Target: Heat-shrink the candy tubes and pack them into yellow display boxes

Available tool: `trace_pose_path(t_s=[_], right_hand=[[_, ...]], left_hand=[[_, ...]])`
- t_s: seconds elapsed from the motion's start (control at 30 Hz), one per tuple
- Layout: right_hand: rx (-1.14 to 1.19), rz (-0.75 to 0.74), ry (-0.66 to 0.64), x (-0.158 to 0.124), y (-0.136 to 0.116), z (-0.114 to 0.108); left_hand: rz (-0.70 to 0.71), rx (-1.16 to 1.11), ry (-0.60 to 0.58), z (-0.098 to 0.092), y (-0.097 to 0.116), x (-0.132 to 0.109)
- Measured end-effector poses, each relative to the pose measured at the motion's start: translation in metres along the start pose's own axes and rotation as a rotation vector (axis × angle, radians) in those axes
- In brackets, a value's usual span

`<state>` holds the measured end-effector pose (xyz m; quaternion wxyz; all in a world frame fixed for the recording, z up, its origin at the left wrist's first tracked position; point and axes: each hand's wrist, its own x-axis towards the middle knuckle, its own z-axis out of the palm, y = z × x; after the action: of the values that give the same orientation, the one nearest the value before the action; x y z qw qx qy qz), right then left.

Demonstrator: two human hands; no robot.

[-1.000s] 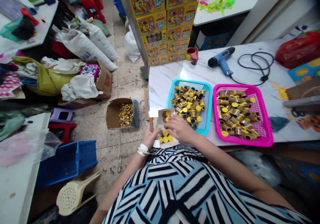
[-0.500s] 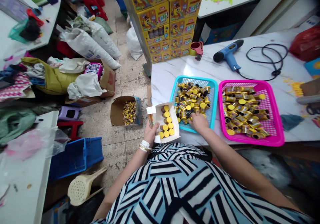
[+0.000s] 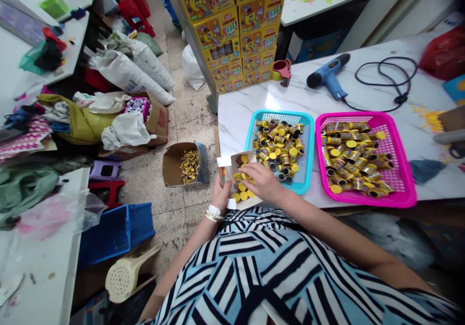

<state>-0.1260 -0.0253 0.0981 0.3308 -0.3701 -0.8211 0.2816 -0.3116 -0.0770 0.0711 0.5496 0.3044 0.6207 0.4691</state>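
My left hand (image 3: 221, 194) is shut around the lower edge of an open white cardboard box (image 3: 250, 201), which holds several yellow-capped gold tubes. My right hand (image 3: 262, 182) sits over the box, its fingertips on a gold tube (image 3: 240, 176) lying across the others. Beside the box stands a teal plastic mesh basket (image 3: 279, 114), heaped with loose gold tubes (image 3: 278, 146). Neither hand touches it. A pink mesh basket (image 3: 348, 116) with more such tubes stands further right. Part of the box's contents is hidden under my right hand.
Both baskets stand on a white marble-patterned table (image 3: 276, 92), with a blue heat gun (image 3: 329, 75) and a red tape dispenser (image 3: 281, 70) behind them. Stacked yellow cartons (image 3: 225, 39) stand beyond. On the floor to the left is a cardboard box of tubes (image 3: 181, 167).
My right hand has moved from the teal basket back over the white box, now with a gold tube at its fingertips. The box's contents have shifted under it.
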Motion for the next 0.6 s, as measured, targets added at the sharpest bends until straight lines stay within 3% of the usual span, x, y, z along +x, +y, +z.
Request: trace_pose_path(t_s=[0.23,0.33,0.4,0.5,0.6], right_hand=[[-0.146,-0.053,-0.263,0.002,-0.009,0.046],[-0.113,-0.120,-0.292,0.002,-0.005,0.044],[-0.058,-0.124,-0.215,-0.002,0.002,0.032],[-0.088,0.137,-0.031,-0.017,0.026,0.005],[-0.253,0.499,-0.033,-0.036,0.054,-0.015]], left_hand=[[-0.003,-0.004,0.001,-0.004,-0.009,0.000],[-0.025,-0.045,0.014,-0.005,-0.013,-0.001],[-0.063,-0.125,0.017,-0.003,-0.015,-0.001],[-0.110,-0.238,0.024,-0.002,-0.017,-0.002],[-0.132,-0.255,0.028,-0.002,-0.018,-0.001]])
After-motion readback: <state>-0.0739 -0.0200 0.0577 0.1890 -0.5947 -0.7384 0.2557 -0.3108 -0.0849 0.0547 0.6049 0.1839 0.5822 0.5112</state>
